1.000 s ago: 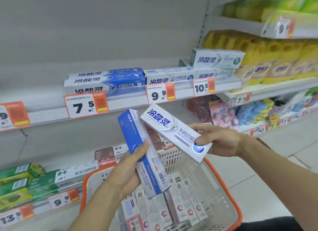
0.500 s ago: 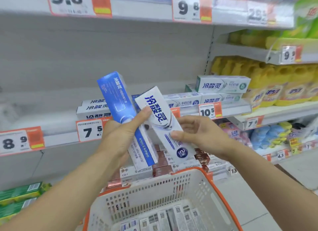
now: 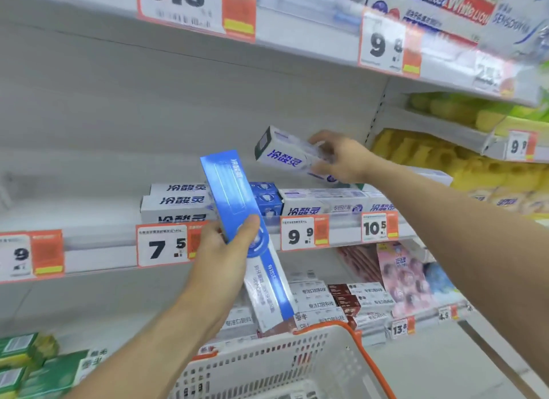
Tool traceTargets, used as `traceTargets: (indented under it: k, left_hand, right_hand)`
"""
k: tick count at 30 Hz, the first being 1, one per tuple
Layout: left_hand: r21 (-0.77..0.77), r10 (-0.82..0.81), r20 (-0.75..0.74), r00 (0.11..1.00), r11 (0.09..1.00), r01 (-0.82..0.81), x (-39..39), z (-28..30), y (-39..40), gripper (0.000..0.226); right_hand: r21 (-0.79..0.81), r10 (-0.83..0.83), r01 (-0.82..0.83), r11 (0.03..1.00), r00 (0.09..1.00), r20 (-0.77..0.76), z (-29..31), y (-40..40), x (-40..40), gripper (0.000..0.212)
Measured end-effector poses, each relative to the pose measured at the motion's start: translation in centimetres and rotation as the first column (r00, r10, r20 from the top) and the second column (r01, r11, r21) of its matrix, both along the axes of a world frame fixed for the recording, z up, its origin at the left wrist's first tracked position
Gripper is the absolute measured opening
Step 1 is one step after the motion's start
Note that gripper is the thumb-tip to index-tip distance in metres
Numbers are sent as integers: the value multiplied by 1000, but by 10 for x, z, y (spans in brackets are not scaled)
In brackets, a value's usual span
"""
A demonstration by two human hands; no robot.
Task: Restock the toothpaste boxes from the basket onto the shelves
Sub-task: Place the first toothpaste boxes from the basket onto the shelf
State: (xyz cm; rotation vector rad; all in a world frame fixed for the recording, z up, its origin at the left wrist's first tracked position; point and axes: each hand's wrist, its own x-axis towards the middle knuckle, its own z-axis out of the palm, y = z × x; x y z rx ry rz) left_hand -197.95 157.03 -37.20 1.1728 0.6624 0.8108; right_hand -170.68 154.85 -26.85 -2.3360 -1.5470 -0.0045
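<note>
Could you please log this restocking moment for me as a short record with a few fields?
left hand: left hand grips the blue toothpaste box, tilted, in front of the shelf edge
right hand: right hand holds the white toothpaste box raised over the middle shelf
shelf stock: white boxes stacked behind the 7.5 price tag
basket: white basket with orange rim, below the hands; contents not visible
</note>
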Motion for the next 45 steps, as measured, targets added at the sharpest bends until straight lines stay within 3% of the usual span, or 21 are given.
traceTargets:
  k: [4,10,23,45]
  left_hand:
    - [106,94,-109,990,991,-82,-1,1,10,25]
    - [175,127,-168,978,980,-97,0,-3,13,24]
    - [270,161,-145,976,956,-117,9,-5,7,24]
    - [302,130,-140,982,950,-83,5,-4,5,18]
  right_hand:
    - [-312,-30,47,949,998,57,2,10,12,54]
    - [-435,-14,80,897,988,153,14,14,9,52]
    - [-323,10,116,939,931,364,28,10,7,56]
    - [-387,-21,199,900,908,419,34,14,-1,60]
